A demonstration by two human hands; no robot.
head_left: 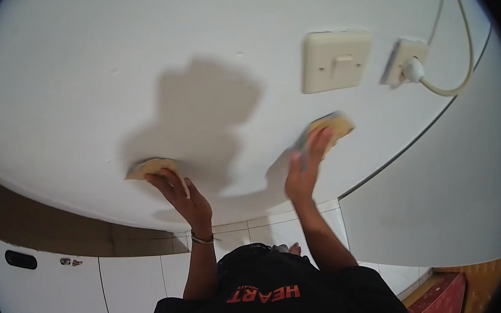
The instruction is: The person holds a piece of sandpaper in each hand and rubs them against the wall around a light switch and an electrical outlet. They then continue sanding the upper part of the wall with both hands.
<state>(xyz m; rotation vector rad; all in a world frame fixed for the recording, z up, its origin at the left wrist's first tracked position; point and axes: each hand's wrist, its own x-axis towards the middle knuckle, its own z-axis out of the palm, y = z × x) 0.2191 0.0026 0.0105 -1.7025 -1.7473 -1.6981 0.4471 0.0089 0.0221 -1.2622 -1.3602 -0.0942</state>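
From my end, I'm seeing the left hand [190, 198] holding a tan pad [150, 167] under loosely curled fingers, while the right hand [304, 177] is holding a second pad [340, 125], fingers partly spread. A wall switch [335, 67] is sitting just above the right fingertips. Below both, a black shirt [333, 299] is showing red "HEART" (smaller print's too blurry).

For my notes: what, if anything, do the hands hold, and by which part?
Left hand: a pad, by its near side. Right hand: another pad, by its outer face.
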